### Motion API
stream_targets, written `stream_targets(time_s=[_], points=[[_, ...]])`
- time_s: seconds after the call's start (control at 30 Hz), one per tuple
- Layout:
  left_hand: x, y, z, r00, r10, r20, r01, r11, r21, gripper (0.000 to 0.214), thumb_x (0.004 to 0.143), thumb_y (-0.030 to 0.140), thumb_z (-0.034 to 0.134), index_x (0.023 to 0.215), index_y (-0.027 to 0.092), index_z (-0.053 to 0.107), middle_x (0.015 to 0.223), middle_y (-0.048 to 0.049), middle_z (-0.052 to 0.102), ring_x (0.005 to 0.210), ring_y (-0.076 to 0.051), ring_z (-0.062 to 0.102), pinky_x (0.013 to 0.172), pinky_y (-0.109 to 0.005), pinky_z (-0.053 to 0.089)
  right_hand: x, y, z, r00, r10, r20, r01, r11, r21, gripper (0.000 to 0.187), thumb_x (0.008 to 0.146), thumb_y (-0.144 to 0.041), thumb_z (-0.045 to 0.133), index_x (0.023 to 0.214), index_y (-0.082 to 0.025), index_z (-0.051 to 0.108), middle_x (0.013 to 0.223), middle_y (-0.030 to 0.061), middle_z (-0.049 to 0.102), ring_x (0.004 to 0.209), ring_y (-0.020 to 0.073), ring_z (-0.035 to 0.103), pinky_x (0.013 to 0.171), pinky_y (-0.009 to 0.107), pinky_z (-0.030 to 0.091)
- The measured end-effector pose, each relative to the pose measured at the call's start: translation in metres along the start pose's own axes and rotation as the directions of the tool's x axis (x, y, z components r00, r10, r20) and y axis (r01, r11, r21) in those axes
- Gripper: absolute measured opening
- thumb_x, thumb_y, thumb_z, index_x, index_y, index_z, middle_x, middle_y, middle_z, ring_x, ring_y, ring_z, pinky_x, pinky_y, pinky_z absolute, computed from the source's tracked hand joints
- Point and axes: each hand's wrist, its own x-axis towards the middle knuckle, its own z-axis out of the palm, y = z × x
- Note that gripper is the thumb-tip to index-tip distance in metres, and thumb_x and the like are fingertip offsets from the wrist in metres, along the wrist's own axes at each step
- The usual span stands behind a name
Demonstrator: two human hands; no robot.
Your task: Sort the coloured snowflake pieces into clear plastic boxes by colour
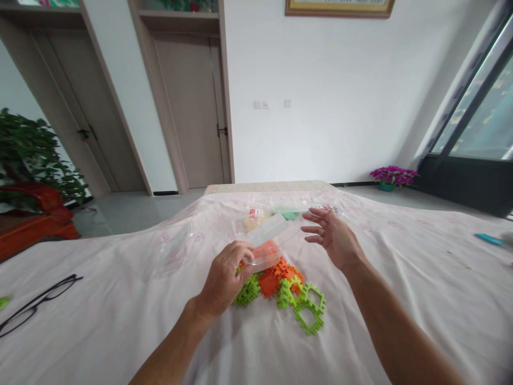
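Observation:
My left hand (228, 275) is closed on the near left side of a clear plastic box (262, 263), with its thumb in front. Orange shows in or through the box; I cannot tell whether it lies inside. A whitish translucent flap (268, 229) stands up behind it, perhaps its lid. Just below lie orange interlocking plastic pieces (269, 284), with green toothed pieces (248, 291) under my left hand and green frame-shaped pieces (310, 315) to the right. My right hand (326, 232) hovers to the right of the box, fingers spread and holding nothing.
Behind the box lie a clear package with a red-and-white label (255, 215) and another with green contents (290, 215). Crumpled clear plastic (174, 248) rests at left on the pale cloth (160, 326). Eyeglasses (36, 307) lie far left, a blue item (489, 239) far right.

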Motion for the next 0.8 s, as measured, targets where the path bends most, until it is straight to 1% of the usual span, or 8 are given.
stream_targets(time_s=[0.1, 0.2, 0.33, 0.43, 0.57, 0.63, 0.7, 0.8], points=[[-0.002, -0.008, -0.023, 0.997, -0.059, -0.056, 0.061, 0.998, 0.030, 0.007, 0.093, 0.026, 0.055, 0.087, 0.022, 0.053, 0.107, -0.0044, 0.064, 0.087, -0.014, 0.059, 0.078, -0.027, 0.047, 0.000, 0.013, 0.005, 1.000, -0.001, 0.021, 0.002, 0.999, -0.052, 0.038, 0.097, -0.045, 0.039, 0.115, -0.018, 0.059, 0.122, 0.0145, 0.063, 0.072, 0.0166, 0.069, 0.054, 0.028, 0.056], [-0.006, -0.022, -0.054, 0.987, -0.111, -0.114, 0.122, 0.988, 0.091, 0.011, 0.093, 0.030, 0.054, 0.086, 0.022, 0.054, 0.108, -0.0047, 0.064, 0.084, -0.014, 0.059, 0.079, -0.028, 0.048, 0.002, 0.035, 0.011, 0.998, -0.009, 0.068, 0.022, 0.981, -0.192, 0.034, 0.094, -0.043, 0.046, 0.111, -0.018, 0.061, 0.123, 0.0130, 0.062, 0.075, 0.0162, 0.069, 0.056, 0.026, 0.056], [-0.021, -0.051, -0.101, 0.971, -0.144, -0.191, 0.178, 0.968, 0.177, 0.015, 0.092, 0.034, 0.054, 0.084, 0.021, 0.055, 0.108, -0.0047, 0.065, 0.088, -0.015, 0.061, 0.082, -0.029, 0.048, 0.007, 0.069, 0.036, 0.971, 0.081, 0.225, 0.026, 0.900, -0.436, 0.025, 0.088, -0.035, 0.053, 0.104, -0.018, 0.063, 0.112, 0.0097, 0.065, 0.074, 0.0144, 0.067, 0.053, 0.023, 0.052], [-0.037, -0.078, -0.133, 0.952, -0.179, -0.248, 0.235, 0.947, 0.219, 0.017, 0.091, 0.036, 0.055, 0.082, 0.021, 0.054, 0.106, -0.0040, 0.066, 0.092, -0.016, 0.062, 0.082, -0.028, 0.048, 0.013, 0.093, 0.074, 0.928, 0.125, 0.352, 0.100, 0.826, -0.555, 0.027, 0.085, -0.029, 0.056, 0.110, -0.019, 0.061, 0.105, 0.0076, 0.066, 0.070, 0.0139, 0.066, 0.053, 0.023, 0.051], [-0.055, -0.107, -0.162, 0.919, -0.247, -0.307, 0.329, 0.911, 0.249, 0.020, 0.089, 0.040, 0.056, 0.081, 0.021, 0.055, 0.105, -0.0041, 0.067, 0.092, -0.017, 0.063, 0.083, -0.028, 0.049, 0.021, 0.119, 0.138, 0.830, 0.086, 0.552, 0.273, 0.799, -0.536, 0.046, 0.081, -0.015, 0.052, 0.126, -0.023, 0.058, 0.114, 0.0075, 0.065, 0.079, 0.0123, 0.065, 0.069, 0.024, 0.053], [-0.061, -0.117, -0.170, 0.904, -0.274, -0.327, 0.360, 0.901, 0.242, 0.022, 0.089, 0.042, 0.055, 0.082, 0.021, 0.055, 0.105, -0.0043, 0.067, 0.093, -0.018, 0.063, 0.083, -0.029, 0.049, 0.024, 0.129, 0.169, 0.785, 0.119, 0.608, 0.290, 0.798, -0.529, 0.063, 0.077, -0.010, 0.052, 0.137, -0.028, 0.051, 0.120, 0.0078, 0.063, 0.085, 0.0134, 0.065, 0.072, 0.025, 0.052], [-0.065, -0.123, -0.174, 0.897, -0.297, -0.328, 0.382, 0.893, 0.236, 0.023, 0.089, 0.043, 0.054, 0.082, 0.021, 0.055, 0.106, -0.0046, 0.068, 0.093, -0.018, 0.063, 0.085, -0.029, 0.050, 0.027, 0.137, 0.196, 0.761, 0.111, 0.639, 0.317, 0.796, -0.516, 0.072, 0.073, -0.006, 0.053, 0.140, -0.030, 0.049, 0.122, 0.0077, 0.062, 0.092, 0.0157, 0.063, 0.074, 0.026, 0.051], [-0.071, -0.130, -0.176, 0.895, -0.327, -0.304, 0.404, 0.882, 0.242, 0.025, 0.089, 0.045, 0.053, 0.082, 0.021, 0.055, 0.108, -0.0052, 0.067, 0.094, -0.019, 0.063, 0.087, -0.031, 0.050, 0.030, 0.146, 0.225, 0.744, 0.166, 0.647, 0.235, 0.842, -0.486, 0.076, 0.068, -0.005, 0.052, 0.140, -0.030, 0.050, 0.128, 0.0084, 0.058, 0.095, 0.0176, 0.062, 0.072, 0.027, 0.050]])
